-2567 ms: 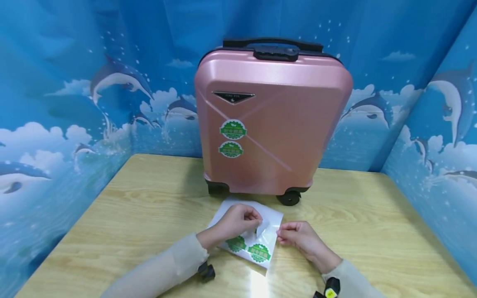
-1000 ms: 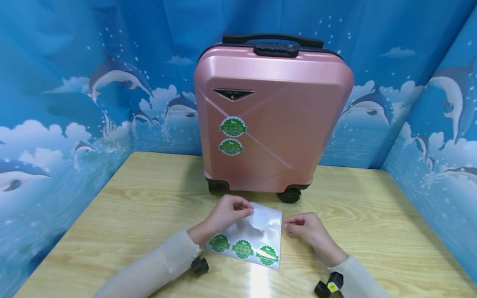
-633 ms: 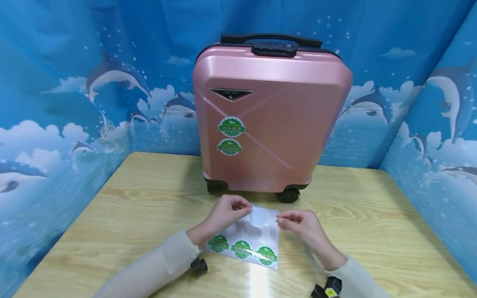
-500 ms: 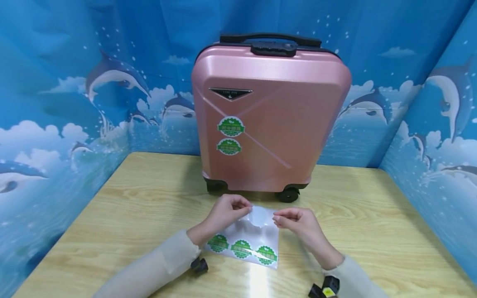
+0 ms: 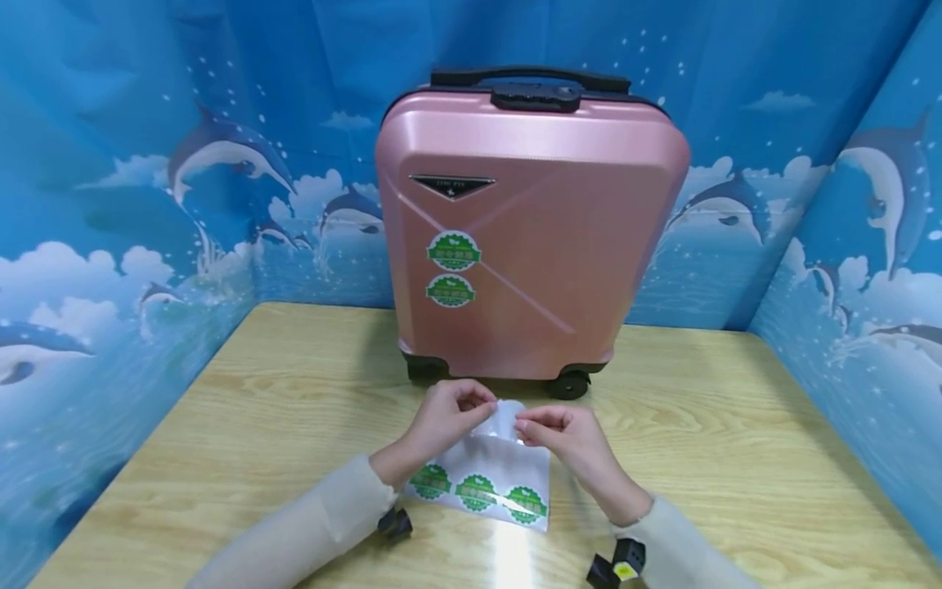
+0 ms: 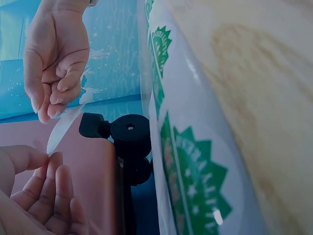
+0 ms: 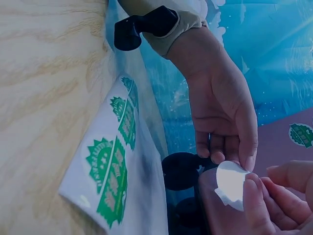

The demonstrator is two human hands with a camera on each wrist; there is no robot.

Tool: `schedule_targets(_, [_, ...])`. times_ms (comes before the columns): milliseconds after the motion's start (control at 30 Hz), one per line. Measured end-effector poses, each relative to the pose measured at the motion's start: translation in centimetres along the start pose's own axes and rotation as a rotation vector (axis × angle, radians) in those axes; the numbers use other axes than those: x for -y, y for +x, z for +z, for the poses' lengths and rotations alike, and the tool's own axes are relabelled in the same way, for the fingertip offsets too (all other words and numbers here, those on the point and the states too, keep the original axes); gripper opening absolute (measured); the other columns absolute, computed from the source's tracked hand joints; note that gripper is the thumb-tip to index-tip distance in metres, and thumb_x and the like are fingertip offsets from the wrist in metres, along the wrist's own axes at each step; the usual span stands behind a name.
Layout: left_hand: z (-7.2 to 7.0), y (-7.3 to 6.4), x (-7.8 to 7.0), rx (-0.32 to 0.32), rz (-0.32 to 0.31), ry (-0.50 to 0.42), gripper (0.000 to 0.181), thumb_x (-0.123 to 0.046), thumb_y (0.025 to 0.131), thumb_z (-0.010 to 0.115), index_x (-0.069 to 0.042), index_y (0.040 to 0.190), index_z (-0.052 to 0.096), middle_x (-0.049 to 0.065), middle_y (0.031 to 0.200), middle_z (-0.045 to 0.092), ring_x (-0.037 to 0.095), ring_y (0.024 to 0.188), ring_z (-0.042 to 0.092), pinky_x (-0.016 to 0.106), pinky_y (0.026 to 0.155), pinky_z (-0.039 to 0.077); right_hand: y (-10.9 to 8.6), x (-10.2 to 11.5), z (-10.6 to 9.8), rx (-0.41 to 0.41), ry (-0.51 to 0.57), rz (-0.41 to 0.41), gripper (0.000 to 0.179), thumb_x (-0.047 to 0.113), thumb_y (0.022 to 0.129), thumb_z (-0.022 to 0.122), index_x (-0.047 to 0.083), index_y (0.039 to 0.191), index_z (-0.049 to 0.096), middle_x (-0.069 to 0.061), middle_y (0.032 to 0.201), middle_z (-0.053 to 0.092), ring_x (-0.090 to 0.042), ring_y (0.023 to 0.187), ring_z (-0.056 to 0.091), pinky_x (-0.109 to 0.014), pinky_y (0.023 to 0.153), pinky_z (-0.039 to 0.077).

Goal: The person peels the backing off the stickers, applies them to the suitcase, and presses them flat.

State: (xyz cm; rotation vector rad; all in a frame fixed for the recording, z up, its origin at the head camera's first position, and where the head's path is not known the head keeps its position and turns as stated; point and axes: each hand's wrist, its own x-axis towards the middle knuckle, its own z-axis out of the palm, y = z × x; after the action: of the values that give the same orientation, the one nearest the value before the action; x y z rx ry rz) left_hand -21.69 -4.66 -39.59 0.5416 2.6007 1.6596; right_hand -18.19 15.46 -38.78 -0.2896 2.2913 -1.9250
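Both hands hold one loose sticker (image 5: 506,419) between them, its white back towards the head camera. My left hand (image 5: 445,419) pinches its left edge between thumb and fingers. The right hand (image 5: 581,450) pinches the opposite edge, as the right wrist view also shows, where the sticker (image 7: 231,187) appears with a scalloped rim. Below them the white sticker sheet (image 5: 504,456) lies on the table, with green round stickers (image 5: 476,492) along its near side. Behind the hands stands a pink suitcase (image 5: 545,237), bearing two green stickers, an upper one (image 5: 453,251) and a lower one (image 5: 450,291).
The suitcase's black wheels (image 5: 569,384) rest on the wooden table (image 5: 294,393), just beyond the hands. A blue curtain (image 5: 316,123) with dolphins surrounds the table at the back and sides. A black wrist camera (image 5: 616,564) sits on the right sleeve.
My right hand has moved left from beside the sheet to the loose sticker's right edge and now pinches it. Earlier, the left hand drew the sticker up and away; the sheet turned and shifted.
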Motion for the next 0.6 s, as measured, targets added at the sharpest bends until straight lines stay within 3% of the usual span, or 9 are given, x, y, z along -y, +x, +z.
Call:
schedule_targets(100, [-0.1, 0.0, -0.1, -0.011, -0.002, 0.012, 0.006, -0.015, 0.086, 0.069, -0.011, 0.09, 0.071, -0.003, 0.081, 0.066, 0.012, 0.07, 0.057, 0.023, 0.062, 0.051, 0.1, 0.3, 0.2, -0.001, 0.017, -0.009, 0.026, 0.008, 0.086, 0.067, -0.013, 0.102, 0.065, -0.02, 0.092, 0.07, -0.011, 0.077, 0.067, -0.028, 0.073, 0.055])
schedule_targets(367, [-0.3, -0.1, -0.7, -0.038, 0.063, 0.002, 0.007, -0.014, 0.086, 0.069, -0.009, 0.091, 0.07, -0.001, 0.084, 0.068, 0.011, 0.07, 0.058, 0.023, 0.063, 0.051, 0.8, 0.5, 0.4, 0.015, 0.049, -0.037, 0.03, 0.006, 0.087, 0.066, -0.017, 0.104, 0.061, -0.022, 0.092, 0.069, -0.011, 0.077, 0.067, -0.028, 0.071, 0.056])
schedule_targets(600, [-0.3, -0.1, -0.9, -0.066, 0.091, 0.009, 0.006, -0.013, 0.086, 0.068, -0.009, 0.09, 0.071, -0.002, 0.083, 0.068, 0.01, 0.071, 0.058, 0.023, 0.065, 0.052, 1.3, 0.5, 0.4, -0.025, 0.043, -0.048, 0.025, 0.005, 0.087, 0.066, -0.015, 0.102, 0.064, -0.017, 0.089, 0.071, -0.012, 0.076, 0.067, -0.028, 0.071, 0.056])
